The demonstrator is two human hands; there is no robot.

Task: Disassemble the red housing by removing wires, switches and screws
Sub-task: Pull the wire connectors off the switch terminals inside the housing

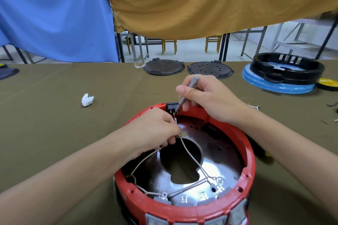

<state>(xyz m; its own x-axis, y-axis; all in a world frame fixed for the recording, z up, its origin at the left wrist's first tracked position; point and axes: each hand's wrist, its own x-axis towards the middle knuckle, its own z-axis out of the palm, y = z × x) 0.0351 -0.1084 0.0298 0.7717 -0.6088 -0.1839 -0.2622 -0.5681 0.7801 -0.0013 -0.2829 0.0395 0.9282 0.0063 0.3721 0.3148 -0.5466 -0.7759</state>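
Observation:
The round red housing lies upside down near the table's front edge, a shiny metal plate with a large hole inside it. A black socket sits in its far rim. My right hand grips a thin grey screwdriver, its tip down at the socket's terminals. My left hand pinches a pale wire just below that tip. The wire runs down to several metal terminals along the near rim, beside grey switch blocks.
An olive cloth covers the table. A crumpled white scrap lies at left. At the far edge sit two dark round lids, a small glass, and a black ring housing on a blue base. Small metal parts lie at right.

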